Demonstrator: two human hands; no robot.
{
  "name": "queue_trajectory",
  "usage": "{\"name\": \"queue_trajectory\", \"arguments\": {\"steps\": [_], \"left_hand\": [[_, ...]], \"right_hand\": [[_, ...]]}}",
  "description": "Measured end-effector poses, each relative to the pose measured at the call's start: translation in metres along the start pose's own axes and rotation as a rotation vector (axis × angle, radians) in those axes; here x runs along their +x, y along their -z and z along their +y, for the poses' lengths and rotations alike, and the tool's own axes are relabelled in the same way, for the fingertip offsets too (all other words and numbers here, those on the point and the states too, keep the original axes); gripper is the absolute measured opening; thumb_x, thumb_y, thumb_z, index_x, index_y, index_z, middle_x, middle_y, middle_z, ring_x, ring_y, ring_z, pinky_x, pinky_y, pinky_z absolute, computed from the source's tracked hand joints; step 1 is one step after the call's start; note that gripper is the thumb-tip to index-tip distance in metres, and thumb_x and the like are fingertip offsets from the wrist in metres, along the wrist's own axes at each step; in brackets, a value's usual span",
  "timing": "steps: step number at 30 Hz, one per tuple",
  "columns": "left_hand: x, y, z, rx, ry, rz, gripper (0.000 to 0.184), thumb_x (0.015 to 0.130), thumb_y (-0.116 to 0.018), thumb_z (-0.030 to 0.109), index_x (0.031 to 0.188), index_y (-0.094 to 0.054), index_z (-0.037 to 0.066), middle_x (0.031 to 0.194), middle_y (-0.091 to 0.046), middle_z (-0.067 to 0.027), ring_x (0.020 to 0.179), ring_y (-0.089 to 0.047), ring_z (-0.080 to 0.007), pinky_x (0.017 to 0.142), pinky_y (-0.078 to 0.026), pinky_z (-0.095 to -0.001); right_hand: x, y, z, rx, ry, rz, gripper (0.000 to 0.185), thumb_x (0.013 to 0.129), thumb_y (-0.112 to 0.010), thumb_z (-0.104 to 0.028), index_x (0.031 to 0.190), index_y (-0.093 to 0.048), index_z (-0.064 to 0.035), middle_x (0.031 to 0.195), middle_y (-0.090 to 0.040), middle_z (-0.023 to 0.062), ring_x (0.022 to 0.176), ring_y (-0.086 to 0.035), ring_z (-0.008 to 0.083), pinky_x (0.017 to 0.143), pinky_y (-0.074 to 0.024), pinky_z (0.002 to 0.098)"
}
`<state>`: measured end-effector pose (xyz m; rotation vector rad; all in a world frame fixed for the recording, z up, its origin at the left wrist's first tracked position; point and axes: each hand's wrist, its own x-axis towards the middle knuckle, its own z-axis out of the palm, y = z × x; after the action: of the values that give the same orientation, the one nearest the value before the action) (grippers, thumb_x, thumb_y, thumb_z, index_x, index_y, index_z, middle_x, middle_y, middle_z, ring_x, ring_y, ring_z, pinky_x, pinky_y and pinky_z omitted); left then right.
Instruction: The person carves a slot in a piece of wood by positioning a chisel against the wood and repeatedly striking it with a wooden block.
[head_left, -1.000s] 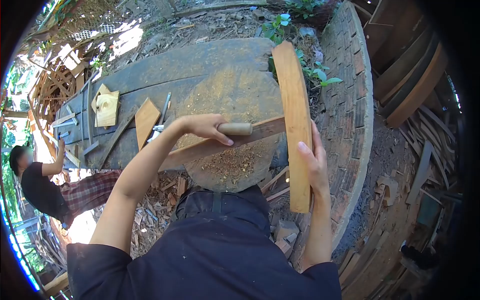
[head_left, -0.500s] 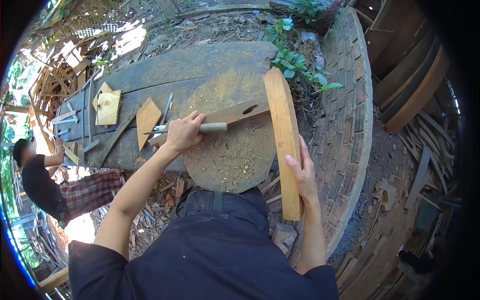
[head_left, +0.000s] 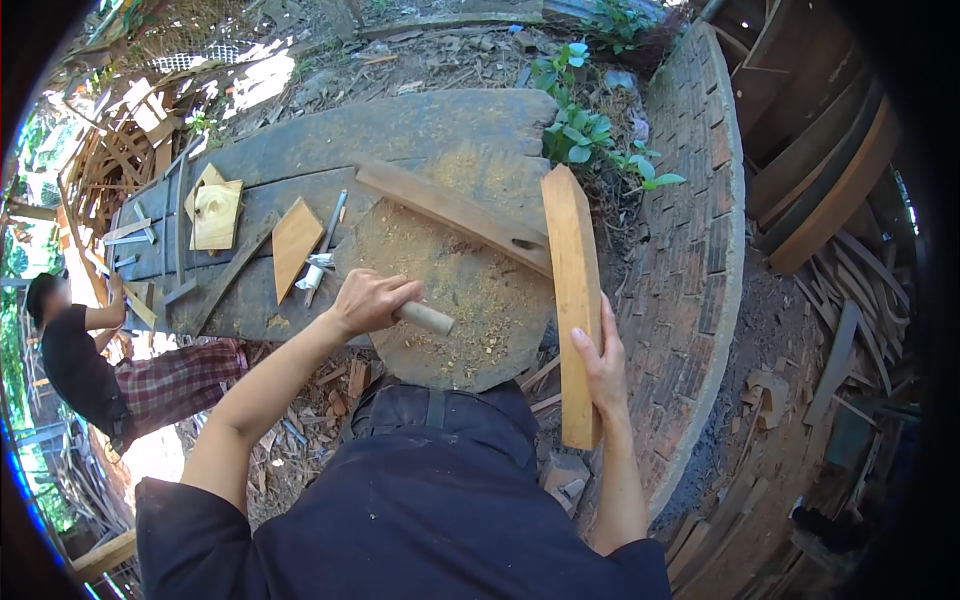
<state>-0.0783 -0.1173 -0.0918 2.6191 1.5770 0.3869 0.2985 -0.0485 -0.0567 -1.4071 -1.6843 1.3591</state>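
My left hand (head_left: 372, 301) is closed around a round pale wooden handle (head_left: 427, 318), over the near left part of a round board (head_left: 450, 340) strewn with shavings. A thin dark part runs out from the fist to the upper left. My right hand (head_left: 603, 365) grips the lower right side of a curved light-brown wooden piece (head_left: 574, 300), which stands lengthwise at the bench's right end. A darker plank (head_left: 450, 212) with an oval hole lies slanted across the board, its right end meeting the curved piece.
On the bench (head_left: 330, 125) lie a diamond-shaped wooden piece (head_left: 297, 250), a pale block (head_left: 216, 216) and narrow strips. A brick wall (head_left: 690, 230) runs along the right. Another person (head_left: 85, 355) works at the bench's far left end.
The dark plank has swung round, its left end now farther up the bench. My left hand has come off it and moved nearer my body with the handle. The curved piece has shifted slightly down.
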Motion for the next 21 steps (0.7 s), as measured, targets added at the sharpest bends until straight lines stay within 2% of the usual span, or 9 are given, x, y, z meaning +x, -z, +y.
{"name": "queue_trajectory", "arguments": {"steps": [3,7,9,11,14,16,18,20,21], "left_hand": [[0.026,0.009,0.006,-0.087,0.040,0.289,0.053,0.068,-0.079,0.015,0.119,-0.066,0.021,0.096,-0.071,-0.0012,0.062,-0.066,-0.0139,0.049,-0.054,-0.0282],[0.101,0.026,-0.032,-0.191,0.235,0.244,0.064,0.072,-0.073,0.007,0.133,-0.058,0.020,0.127,-0.063,-0.0041,0.081,-0.071,-0.0224,0.064,-0.058,-0.0327],[0.136,0.024,-0.060,-0.174,0.240,0.259,0.053,0.072,-0.072,0.006,0.124,-0.065,0.018,0.122,-0.067,-0.0054,0.081,-0.071,-0.0245,0.068,-0.058,-0.0360],[0.155,0.032,-0.078,0.009,0.362,-0.470,0.044,0.073,-0.071,0.008,0.116,-0.068,0.018,0.109,-0.071,-0.0053,0.080,-0.070,-0.0251,0.070,-0.058,-0.0378],[0.138,0.032,-0.077,-0.008,0.260,-0.411,0.035,0.073,-0.071,0.009,0.106,-0.071,0.019,0.090,-0.072,-0.0060,0.078,-0.070,-0.0240,0.066,-0.057,-0.0358],[0.098,0.026,-0.065,-0.030,0.024,-0.022,0.022,0.076,-0.071,0.012,0.098,-0.071,0.017,0.083,-0.070,-0.0056,0.074,-0.069,-0.0214,0.061,-0.055,-0.0354],[0.052,0.020,-0.041,0.095,-0.091,0.101,0.012,0.076,-0.074,0.020,0.085,-0.066,0.016,0.089,-0.067,-0.0020,0.072,-0.066,-0.0163,0.057,-0.052,-0.0333],[0.009,0.009,-0.019,0.087,-0.202,0.092,0.013,0.078,-0.075,0.027,0.083,-0.067,0.019,0.085,-0.064,0.0022,0.068,-0.063,-0.0133,0.054,-0.050,-0.0302],[-0.003,0.015,-0.004,0.120,-0.122,-0.024,0.027,0.074,-0.078,0.032,0.097,-0.067,0.022,0.089,-0.064,0.0033,0.071,-0.064,-0.0131,0.057,-0.053,-0.0278]], "right_hand": [[-0.010,-0.002,-0.003,0.008,-0.001,-0.019,0.070,0.090,-0.062,-0.026,0.150,-0.033,-0.0026,0.140,-0.052,0.0207,0.127,-0.052,0.0274,0.106,-0.0386,0.0348],[-0.008,-0.001,-0.004,0.000,-0.022,-0.051,0.071,0.090,-0.062,-0.026,0.150,-0.033,-0.0031,0.139,-0.052,0.0206,0.127,-0.053,0.0271,0.106,-0.0388,0.0346],[-0.008,0.001,-0.004,0.056,-0.115,-0.072,0.071,0.089,-0.062,-0.026,0.150,-0.033,-0.0034,0.138,-0.052,0.0205,0.125,-0.053,0.0270,0.106,-0.0389,0.0345],[-0.010,0.000,-0.001,0.038,-0.114,-0.065,0.071,0.089,-0.062,-0.026,0.150,-0.032,-0.0032,0.139,-0.052,0.0205,0.126,-0.053,0.0273,0.106,-0.0389,0.0349],[-0.019,-0.003,-0.003,-0.011,-0.049,-0.037,0.072,0.089,-0.062,-0.025,0.150,-0.032,-0.0025,0.140,-0.052,0.0208,0.126,-0.053,0.0279,0.106,-0.0389,0.0358],[-0.030,-0.003,-0.004,-0.015,-0.003,-0.017,0.074,0.089,-0.063,-0.026,0.151,-0.030,-0.0010,0.140,-0.050,0.0221,0.128,-0.052,0.0289,0.106,-0.0394,0.0371],[-0.043,-0.005,-0.002,0.043,-0.015,0.000,0.075,0.089,-0.063,-0.027,0.151,-0.029,-0.0010,0.140,-0.050,0.0225,0.127,-0.052,0.0290,0.106,-0.0396,0.0370],[-0.048,-0.003,-0.005,0.086,-0.019,0.014,0.076,0.088,-0.063,-0.027,0.151,-0.029,-0.0009,0.140,-0.050,0.0229,0.127,-0.052,0.0290,0.106,-0.0399,0.0369],[-0.049,-0.001,-0.008,0.087,-0.017,0.007,0.077,0.088,-0.063,-0.027,0.151,-0.028,-0.0005,0.140,-0.050,0.0231,0.127,-0.052,0.0290,0.106,-0.0399,0.0366]]}}
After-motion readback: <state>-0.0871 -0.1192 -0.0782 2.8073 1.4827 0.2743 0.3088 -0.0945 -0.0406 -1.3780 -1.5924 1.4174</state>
